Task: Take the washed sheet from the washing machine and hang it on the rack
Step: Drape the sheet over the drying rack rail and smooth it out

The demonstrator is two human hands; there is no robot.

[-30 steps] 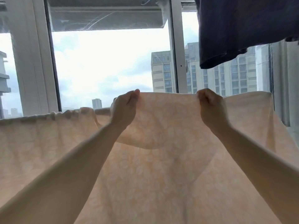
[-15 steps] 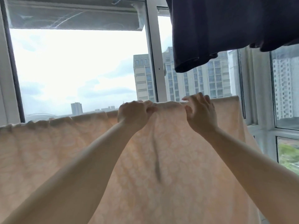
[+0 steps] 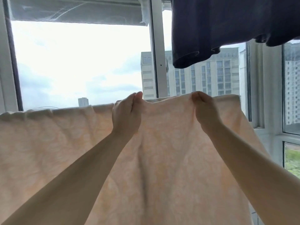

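From the head view, the peach sheet [image 3: 162, 159] hangs ahead, its top edge running left to right. The left hand [image 3: 125, 113] and right hand [image 3: 205, 111] each pinch that edge, equally near. Half a second ago the right hand's fingers lay looser and the hands closer together.

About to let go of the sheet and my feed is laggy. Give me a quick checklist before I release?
1. Left hand grip on the sheet's top edge: ok, pinching.
2. Right hand grip on the top edge: ok, pinching.
3. Top edge level: not ok, bunched at the left, dips between the hands.
4. Rack bar under the sheet: cannot tell, hidden.
5. Clear of the dark garment overhead: ok, apart.
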